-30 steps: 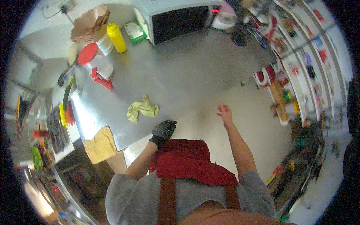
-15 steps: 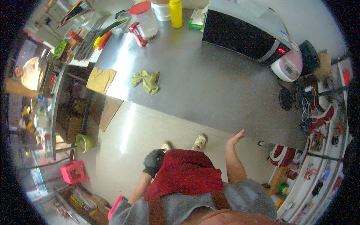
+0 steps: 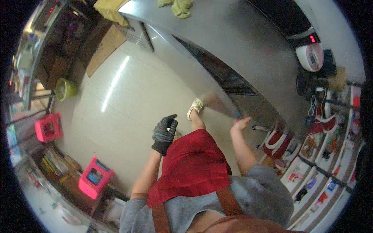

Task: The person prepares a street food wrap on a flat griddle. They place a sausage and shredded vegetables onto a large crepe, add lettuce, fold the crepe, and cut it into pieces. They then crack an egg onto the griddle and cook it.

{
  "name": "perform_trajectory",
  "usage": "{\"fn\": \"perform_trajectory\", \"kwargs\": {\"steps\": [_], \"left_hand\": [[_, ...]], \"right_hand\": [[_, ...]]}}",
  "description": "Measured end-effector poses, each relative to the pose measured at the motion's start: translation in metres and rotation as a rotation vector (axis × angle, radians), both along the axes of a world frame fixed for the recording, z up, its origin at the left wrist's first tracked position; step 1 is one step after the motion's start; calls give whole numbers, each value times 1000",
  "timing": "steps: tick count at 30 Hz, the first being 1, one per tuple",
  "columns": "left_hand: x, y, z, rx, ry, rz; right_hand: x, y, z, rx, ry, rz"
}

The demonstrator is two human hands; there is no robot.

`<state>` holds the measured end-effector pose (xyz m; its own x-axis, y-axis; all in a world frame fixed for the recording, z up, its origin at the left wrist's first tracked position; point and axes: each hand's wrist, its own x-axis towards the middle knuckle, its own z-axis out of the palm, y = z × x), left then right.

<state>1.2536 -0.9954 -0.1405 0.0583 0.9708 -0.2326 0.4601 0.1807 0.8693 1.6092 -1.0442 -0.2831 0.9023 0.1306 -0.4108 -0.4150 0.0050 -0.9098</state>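
A stainless-steel cabinet door (image 3: 186, 66) stands swung out from the front of the metal counter (image 3: 233, 35). Behind it shows a dark interior (image 3: 225, 72) with what looks like a rack. My bare right hand (image 3: 241, 122) is at the door's outer edge, fingers bent around it; the exact grip is small and blurred. In a grey-black knit glove, my left hand (image 3: 164, 134) hovers beside the dark red apron (image 3: 194, 159). Its fingers are loosely curved and apart, with nothing in them.
A yellow cloth (image 3: 110, 11) and a green cloth (image 3: 180, 7) lie on the counter. Pink stools (image 3: 96, 178) and a green bin (image 3: 65, 89) stand at left. A dark red chair (image 3: 276, 143) and loaded shelves (image 3: 311, 182) are at right, below a rice cooker (image 3: 310, 57).
The cabinet door has come open, with my right hand now at its edge. My gloved left hand has risen slightly. The view has tilted down and I stand nearer the counter.
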Motion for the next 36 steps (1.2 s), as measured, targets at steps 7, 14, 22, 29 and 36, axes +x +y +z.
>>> {"fn": "perform_trajectory", "kwargs": {"steps": [7, 14, 22, 29, 36], "left_hand": [[-10, -37, -63, -146, -112, 152], [-67, -46, -120, -288, 18, 644], [-44, -32, -228, -374, -20, 1155], [79, -34, -354, -620, -51, 939], [140, -46, -393, -733, -107, 855]], "right_hand": [[-45, -15, -20, -743, 190, 658], [-4, 144, -174, -921, 32, 1401], [97, 296, -361, -297, 593, 768], [162, 331, -414, -66, 588, 591], [158, 320, -410, -331, -569, 1105]]}}
